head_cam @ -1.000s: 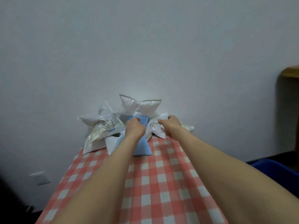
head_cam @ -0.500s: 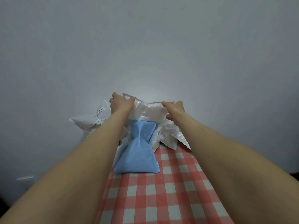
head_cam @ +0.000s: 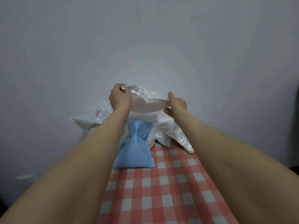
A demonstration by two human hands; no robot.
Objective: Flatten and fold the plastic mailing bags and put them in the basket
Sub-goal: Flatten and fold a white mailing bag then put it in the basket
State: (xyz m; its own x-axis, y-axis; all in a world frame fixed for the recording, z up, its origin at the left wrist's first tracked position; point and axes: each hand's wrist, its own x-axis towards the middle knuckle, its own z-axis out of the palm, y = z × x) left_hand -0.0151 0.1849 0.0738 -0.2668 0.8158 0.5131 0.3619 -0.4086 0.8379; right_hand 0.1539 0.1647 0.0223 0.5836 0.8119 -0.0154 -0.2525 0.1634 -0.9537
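A crumpled white plastic mailing bag (head_cam: 145, 103) has been raised off the heap of bags (head_cam: 161, 135), its ends pinched by the left hand (head_cam: 119, 98) and right hand (head_cam: 177, 105). Flattening is judged to come next.

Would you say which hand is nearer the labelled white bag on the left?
Left. The left hand is above and right of the labelled bag; the right hand is farther right.

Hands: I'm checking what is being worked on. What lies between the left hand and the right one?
In the head view, a crumpled white mailing bag stretches between the left hand and the right hand, each gripping one end in the air.
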